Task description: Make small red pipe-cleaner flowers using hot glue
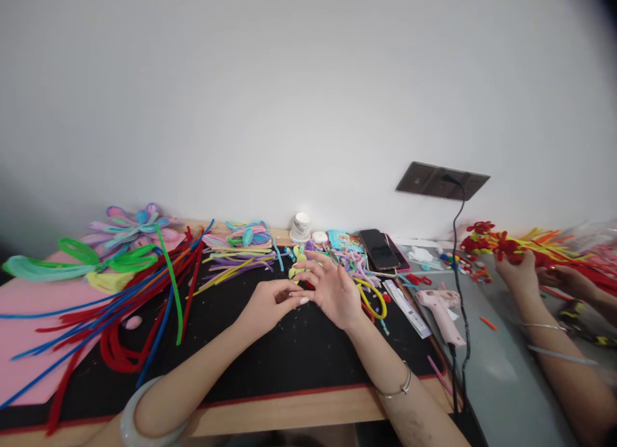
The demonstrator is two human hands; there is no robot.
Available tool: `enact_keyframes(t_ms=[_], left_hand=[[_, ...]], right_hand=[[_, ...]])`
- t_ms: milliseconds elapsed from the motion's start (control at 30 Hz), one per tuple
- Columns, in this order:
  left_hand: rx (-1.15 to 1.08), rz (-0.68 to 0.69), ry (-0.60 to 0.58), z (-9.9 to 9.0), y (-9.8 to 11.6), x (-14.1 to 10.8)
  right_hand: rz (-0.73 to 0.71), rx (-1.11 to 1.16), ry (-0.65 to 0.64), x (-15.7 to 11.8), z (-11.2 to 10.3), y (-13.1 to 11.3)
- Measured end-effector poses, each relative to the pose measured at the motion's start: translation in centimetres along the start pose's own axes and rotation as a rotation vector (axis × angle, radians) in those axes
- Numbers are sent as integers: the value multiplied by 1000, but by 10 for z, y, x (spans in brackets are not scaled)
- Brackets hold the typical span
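Above the middle of the black mat [289, 363], my left hand [270, 305] has its thumb and fingers pinched together, close to the fingers of my right hand. What the pinch holds, if anything, is too small to make out. My right hand [335, 292] is palm up with its fingers spread, and nothing shows on the palm. Just behind the fingers lie small yellow-green and red fuzzy pieces, partly hidden. Purple and yellow pipe cleaners [241, 265] lie to the left of the hands.
Red and blue pipe cleaners [110, 312] and a fuzzy flower [139, 222] are at the left. A white cup [301, 227], phone [379, 249] and pink glue gun [442, 315] with its cord stand further right. Another person's hands [520, 280] hold red fuzzy pieces at the far right.
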State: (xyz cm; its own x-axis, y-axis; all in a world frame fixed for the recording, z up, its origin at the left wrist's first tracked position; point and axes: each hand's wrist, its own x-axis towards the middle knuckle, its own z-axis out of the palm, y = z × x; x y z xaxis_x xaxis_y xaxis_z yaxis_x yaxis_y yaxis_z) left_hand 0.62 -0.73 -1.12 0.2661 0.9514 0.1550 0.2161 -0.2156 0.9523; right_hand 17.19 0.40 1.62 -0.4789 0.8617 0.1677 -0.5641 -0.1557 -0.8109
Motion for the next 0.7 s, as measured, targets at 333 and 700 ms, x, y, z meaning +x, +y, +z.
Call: enact_keyframes(t_ms=[333, 700], left_hand=[[25, -36, 224, -11, 9, 2], [-175, -82, 40, -5, -6, 6]], right_hand=[[-55, -79, 77, 3, -14, -9], [-44, -121, 10, 2, -11, -5]])
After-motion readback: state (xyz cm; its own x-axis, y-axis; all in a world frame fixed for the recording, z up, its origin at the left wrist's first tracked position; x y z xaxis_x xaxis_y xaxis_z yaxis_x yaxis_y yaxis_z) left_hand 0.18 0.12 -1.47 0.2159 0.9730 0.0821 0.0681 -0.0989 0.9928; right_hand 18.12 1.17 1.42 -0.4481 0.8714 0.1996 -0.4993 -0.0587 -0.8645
